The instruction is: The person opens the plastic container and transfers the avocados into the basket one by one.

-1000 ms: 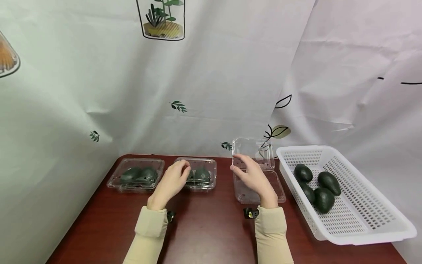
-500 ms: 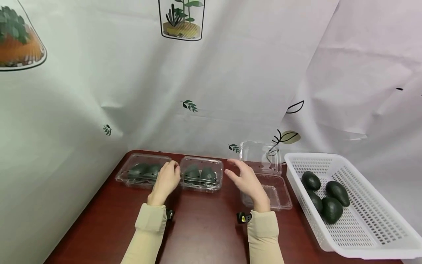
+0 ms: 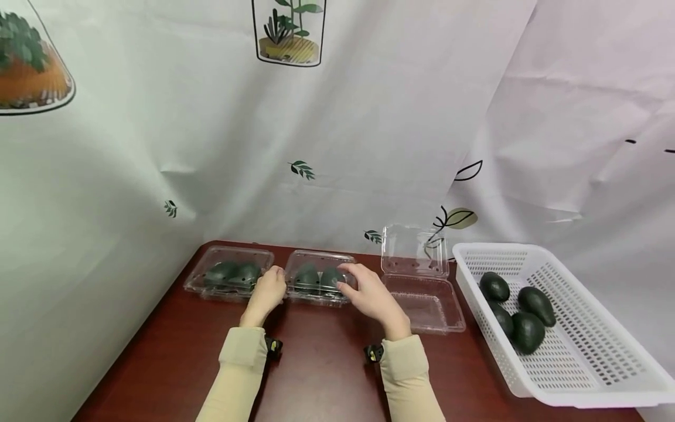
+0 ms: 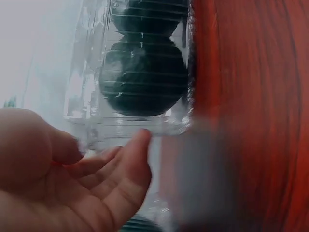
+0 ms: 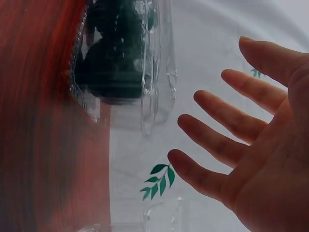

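Note:
Two dark green avocados sit inside a closed clear plastic clamshell box (image 3: 319, 299) in the middle of the table. My left hand (image 3: 269, 293) is at this box's left end; in the left wrist view its loosely bent fingers and thumb lie right by the box's edge, and whether they touch it cannot be told. Over the right end hovers my right hand (image 3: 372, 294). In the right wrist view that hand's fingers (image 5: 212, 137) are spread and apart from the box. A second closed clamshell box (image 3: 203, 287), also with two avocados, stands to the left.
An open clamshell box (image 3: 413, 275) stands to the right with its lid raised against the printed curtain (image 3: 337, 117). Beyond it, a white perforated basket (image 3: 601, 351) holds several avocados (image 3: 529, 332). The reddish-brown table (image 3: 321, 363) meets the curtain at the back.
My right hand has moved left, from in front of the open box to the middle box's right end. My left hand has come to that box's left end. The head view has turned slightly left.

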Demonstrator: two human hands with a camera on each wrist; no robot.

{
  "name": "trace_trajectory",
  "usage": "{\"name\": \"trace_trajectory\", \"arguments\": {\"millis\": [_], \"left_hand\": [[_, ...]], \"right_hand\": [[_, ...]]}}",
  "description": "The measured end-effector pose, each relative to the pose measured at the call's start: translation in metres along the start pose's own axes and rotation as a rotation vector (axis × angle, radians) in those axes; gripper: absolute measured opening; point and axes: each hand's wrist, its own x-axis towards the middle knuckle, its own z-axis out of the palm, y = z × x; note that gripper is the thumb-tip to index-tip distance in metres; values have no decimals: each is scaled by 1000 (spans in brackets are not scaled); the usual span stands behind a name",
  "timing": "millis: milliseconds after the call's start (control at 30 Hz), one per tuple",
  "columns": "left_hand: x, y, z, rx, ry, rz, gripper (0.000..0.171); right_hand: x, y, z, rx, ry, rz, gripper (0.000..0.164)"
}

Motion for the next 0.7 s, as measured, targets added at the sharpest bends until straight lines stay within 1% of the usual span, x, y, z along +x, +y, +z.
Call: {"name": "trace_trajectory", "arguments": {"millis": [67,200,267,333,400,467,600,700], "left_hand": [[3,-4,1,-46,-10,-9,37],[7,-6,2,-55,-24,-4,36],[8,-6,3,-92,-36,-17,34],[6,-7,7,-163,-53,-37,32],[5,-9,13,-242,-73,-62,29],[4,-12,20,-329,-91,-83,27],[8,-17,31,-461,-121,-105,29],[13,-20,36,-528,-137,-98,33]], "right_hand": [[0,-2,2,1,-1,-5,40],[2,-5,5,-11,0,-23,38],[4,-6,8,-28,14,-49,35],[6,-9,13,-72,39,-81,29],[8,-14,20,-149,63,-116,24],[11,-21,28,-240,55,-142,22],[21,-32,43,-455,-6,-208,21],[29,-37,51,-600,-54,-251,15]]}}
